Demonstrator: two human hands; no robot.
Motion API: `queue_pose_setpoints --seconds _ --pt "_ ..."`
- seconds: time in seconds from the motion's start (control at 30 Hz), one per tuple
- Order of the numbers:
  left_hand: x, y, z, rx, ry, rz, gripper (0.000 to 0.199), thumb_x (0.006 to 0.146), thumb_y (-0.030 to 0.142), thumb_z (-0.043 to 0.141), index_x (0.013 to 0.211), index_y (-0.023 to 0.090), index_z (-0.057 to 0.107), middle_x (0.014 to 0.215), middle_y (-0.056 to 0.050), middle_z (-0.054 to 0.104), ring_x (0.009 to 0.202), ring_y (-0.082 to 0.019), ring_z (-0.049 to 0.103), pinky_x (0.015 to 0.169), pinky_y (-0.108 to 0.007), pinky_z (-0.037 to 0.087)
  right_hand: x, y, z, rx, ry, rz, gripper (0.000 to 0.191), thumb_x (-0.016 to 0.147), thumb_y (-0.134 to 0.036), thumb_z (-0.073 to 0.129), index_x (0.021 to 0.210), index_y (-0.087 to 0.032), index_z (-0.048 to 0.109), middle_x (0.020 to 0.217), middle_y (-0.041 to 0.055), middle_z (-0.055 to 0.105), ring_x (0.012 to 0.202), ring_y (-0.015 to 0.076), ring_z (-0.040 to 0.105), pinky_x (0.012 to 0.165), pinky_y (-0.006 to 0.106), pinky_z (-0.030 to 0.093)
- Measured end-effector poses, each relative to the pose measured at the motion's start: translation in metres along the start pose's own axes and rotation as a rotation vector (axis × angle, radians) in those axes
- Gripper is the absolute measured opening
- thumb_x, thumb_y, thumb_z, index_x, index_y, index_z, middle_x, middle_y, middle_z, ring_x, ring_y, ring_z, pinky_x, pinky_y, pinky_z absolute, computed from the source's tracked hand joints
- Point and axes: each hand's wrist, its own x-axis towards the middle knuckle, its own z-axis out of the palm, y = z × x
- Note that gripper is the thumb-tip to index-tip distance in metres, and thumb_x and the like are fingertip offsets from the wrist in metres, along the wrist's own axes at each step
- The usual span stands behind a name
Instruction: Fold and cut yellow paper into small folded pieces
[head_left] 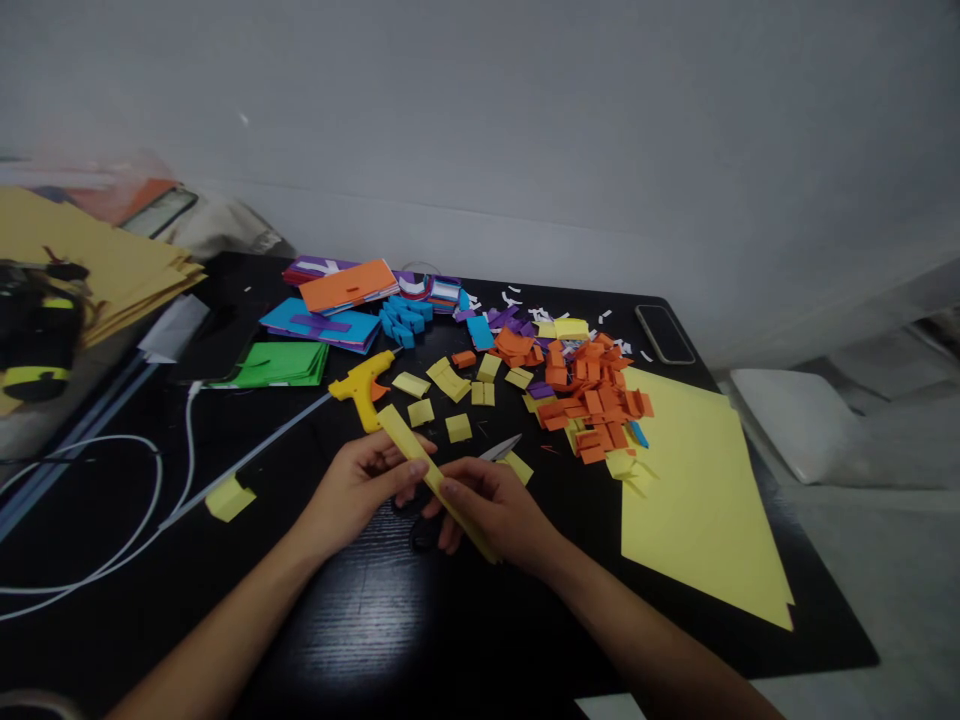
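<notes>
Between my two hands runs a long folded yellow paper strip (406,437), tilted from upper left to lower right. My left hand (375,478) pinches its upper half with thumb and fingers. Lower down, my right hand (491,505) grips the same strip. Scissors (501,449) lie on the table just behind my hands, their black handles partly hidden by my fingers. A yellow glue gun (363,388) lies beyond my left hand. Small folded yellow paper pieces (459,428) are scattered behind the strip, and one yellow piece (230,497) sits apart at the left.
Orange folded pieces (596,400) are heaped right of centre beside large yellow sheets (697,490). A phone (664,334) lies at the back right. Blue paper (322,325), green paper (281,363) and orange paper (349,286) are stacked behind. A white cable (159,480) loops across the left.
</notes>
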Motion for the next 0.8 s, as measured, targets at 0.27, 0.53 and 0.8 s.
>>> queue_pose_setpoints --seconds 0.27,0.53,0.8 --pt "-0.001 0.0 0.005 0.183 0.123 0.059 0.017 0.081 0.03 0.076 0.075 0.016 0.07 0.06 0.003 0.061 0.053 -0.01 0.054 0.051 -0.019 0.044 -0.001 0.012 0.0 -0.165 0.133 -0.118 0.035 0.081 -0.04 0.083 0.107 -0.018 0.077 0.091 0.0044 0.077 0.076 0.0166 0.074 0.066 0.029 0.062" --pt "-0.002 -0.005 0.007 0.234 0.133 0.044 0.023 0.08 0.036 0.077 0.072 0.016 0.068 0.06 0.004 0.058 0.056 -0.012 0.053 0.052 -0.022 0.043 -0.005 0.003 0.003 -0.34 0.224 -0.191 0.021 0.08 -0.034 0.082 0.089 -0.019 0.072 0.082 0.0007 0.074 0.075 0.0158 0.069 0.069 0.027 0.053" --pt "-0.003 -0.002 0.014 0.167 0.039 -0.022 0.024 0.085 0.038 0.076 0.077 0.017 0.068 0.058 0.005 0.06 0.051 -0.011 0.055 0.05 -0.02 0.045 -0.001 0.006 -0.001 -0.195 0.147 -0.057 0.029 0.075 -0.037 0.087 0.086 -0.019 0.067 0.081 0.0011 0.075 0.074 0.0161 0.07 0.072 0.028 0.052"
